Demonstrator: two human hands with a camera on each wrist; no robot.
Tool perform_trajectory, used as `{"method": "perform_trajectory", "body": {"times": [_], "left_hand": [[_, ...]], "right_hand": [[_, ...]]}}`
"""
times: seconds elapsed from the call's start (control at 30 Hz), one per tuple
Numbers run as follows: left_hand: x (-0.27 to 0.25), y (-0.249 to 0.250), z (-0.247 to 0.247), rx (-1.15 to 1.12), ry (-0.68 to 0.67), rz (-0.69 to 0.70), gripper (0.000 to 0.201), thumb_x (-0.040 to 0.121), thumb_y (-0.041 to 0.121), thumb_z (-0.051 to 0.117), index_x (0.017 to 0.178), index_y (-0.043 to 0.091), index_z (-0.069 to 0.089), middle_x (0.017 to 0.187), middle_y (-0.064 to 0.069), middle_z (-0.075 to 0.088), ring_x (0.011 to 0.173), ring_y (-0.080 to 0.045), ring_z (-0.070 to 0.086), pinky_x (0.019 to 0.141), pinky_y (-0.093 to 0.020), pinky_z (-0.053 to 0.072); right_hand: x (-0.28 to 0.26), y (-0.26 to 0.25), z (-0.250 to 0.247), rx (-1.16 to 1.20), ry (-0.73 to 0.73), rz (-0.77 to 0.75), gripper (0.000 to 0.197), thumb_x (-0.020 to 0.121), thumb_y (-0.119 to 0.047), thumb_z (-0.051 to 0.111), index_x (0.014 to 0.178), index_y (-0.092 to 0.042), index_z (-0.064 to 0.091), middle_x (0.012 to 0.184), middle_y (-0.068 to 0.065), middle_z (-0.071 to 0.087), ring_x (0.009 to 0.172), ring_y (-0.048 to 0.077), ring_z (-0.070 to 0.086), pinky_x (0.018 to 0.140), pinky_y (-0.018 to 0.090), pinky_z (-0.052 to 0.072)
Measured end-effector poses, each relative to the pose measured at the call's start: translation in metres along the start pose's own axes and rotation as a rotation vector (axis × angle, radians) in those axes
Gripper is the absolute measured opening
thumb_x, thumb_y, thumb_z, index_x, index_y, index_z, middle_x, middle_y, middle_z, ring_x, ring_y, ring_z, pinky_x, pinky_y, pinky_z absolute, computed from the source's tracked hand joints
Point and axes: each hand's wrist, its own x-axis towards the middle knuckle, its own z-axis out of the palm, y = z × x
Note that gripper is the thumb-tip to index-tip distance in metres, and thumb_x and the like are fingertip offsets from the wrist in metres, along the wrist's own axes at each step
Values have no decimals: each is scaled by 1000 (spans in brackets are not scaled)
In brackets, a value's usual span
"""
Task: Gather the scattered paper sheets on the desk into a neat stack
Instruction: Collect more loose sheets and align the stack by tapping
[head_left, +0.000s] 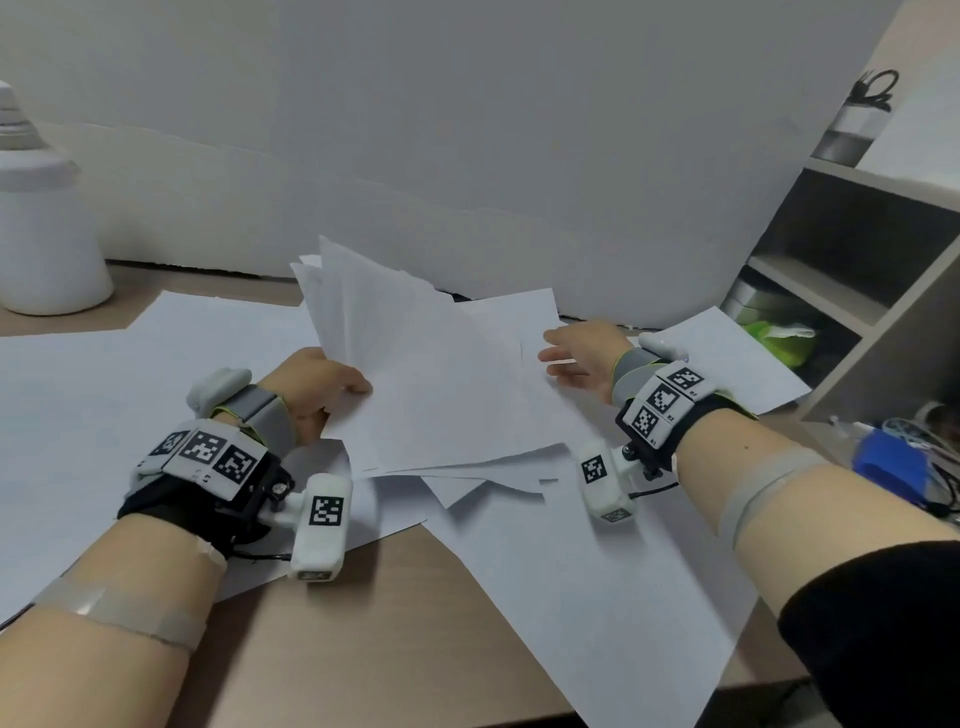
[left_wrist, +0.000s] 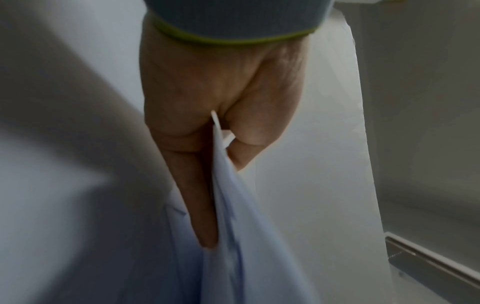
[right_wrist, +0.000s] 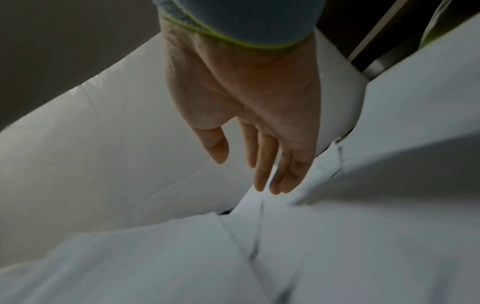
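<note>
Several white paper sheets lie scattered over the brown desk (head_left: 374, 613). My left hand (head_left: 317, 389) pinches a fanned bundle of sheets (head_left: 415, 374) at its left edge, thumb on top, and tilts it up off the desk. In the left wrist view that left hand (left_wrist: 215, 156) has the bundle (left_wrist: 233, 226) between thumb and fingers. My right hand (head_left: 576, 356) hovers open with straight fingers at the bundle's right side. In the right wrist view its fingers (right_wrist: 262, 164) point down at a sheet (right_wrist: 337, 236) and hold nothing. Loose sheets (head_left: 587, 587) stay flat around both hands.
A white bottle (head_left: 36, 218) stands at the far left by the wall. A shelf unit (head_left: 852, 270) rises at the right with a steel bottle (head_left: 852, 124) on top and a green item (head_left: 779, 343) inside. Blue clutter and cables (head_left: 898, 462) sit at the desk's right edge.
</note>
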Motion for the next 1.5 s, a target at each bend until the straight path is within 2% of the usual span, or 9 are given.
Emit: {"method": "perform_trajectory", "body": {"times": [0.13,0.3,0.53,0.63,0.83,1.07,1.27,1.4,1.5], "left_hand": [[0,10,-13,-88,67,46,24,87,-10,55,109,-2,59,105,-24,65,87,-39,64,88,-54,55],[-2,14,-15,-252,132,119,18,88,-9,54,90,9,56,92,-16,62,76,-34,62,74,-45,56],[-1,15,-5,-338,155,183,22,85,-11,52,91,9,61,91,-14,64,75,-32,64,72,-42,58],[-1,14,-6,-354,165,185,23,86,-12,51,88,9,60,85,-13,62,69,-30,62,71,-41,57],[1,15,-14,-399,218,183,27,84,-11,52,107,1,61,96,-16,64,85,-35,64,85,-49,57],[4,15,-15,-420,252,171,25,85,-10,53,106,0,61,91,-14,64,75,-31,64,77,-43,58],[8,13,-16,-400,258,161,19,83,-9,55,94,4,61,86,-13,63,79,-31,62,81,-46,56],[8,12,-16,-393,254,151,17,82,-9,55,90,6,59,87,-14,62,82,-32,62,87,-52,55],[7,11,-16,-393,263,149,17,84,-9,55,84,8,56,87,-13,61,86,-33,61,89,-51,55]], "right_hand": [[-7,15,-25,-102,114,73,22,94,-20,61,114,-11,61,105,10,65,74,22,55,77,34,46],[-15,34,-33,-296,133,153,26,88,-21,68,105,-6,56,99,10,57,74,24,49,73,36,43],[-23,32,-8,-712,64,147,93,45,-67,82,115,-10,59,108,12,67,97,31,67,90,48,57],[-29,25,7,-795,25,138,97,45,-70,83,118,-12,56,111,10,64,100,31,66,91,46,56],[-40,13,35,-851,56,138,76,43,-75,76,90,-18,59,93,7,66,91,30,67,84,35,54],[5,29,47,-556,22,189,112,13,-55,91,114,-18,63,109,7,68,98,34,67,87,51,56],[-14,18,58,-482,-38,183,91,23,-40,96,103,-12,63,109,8,65,95,26,62,91,37,52],[-25,14,63,-411,-114,188,61,45,-23,95,97,-18,63,123,8,64,110,27,62,102,42,51],[-29,13,65,-335,-83,209,52,62,-8,85,111,-7,65,110,17,69,101,35,68,89,51,57]]}}
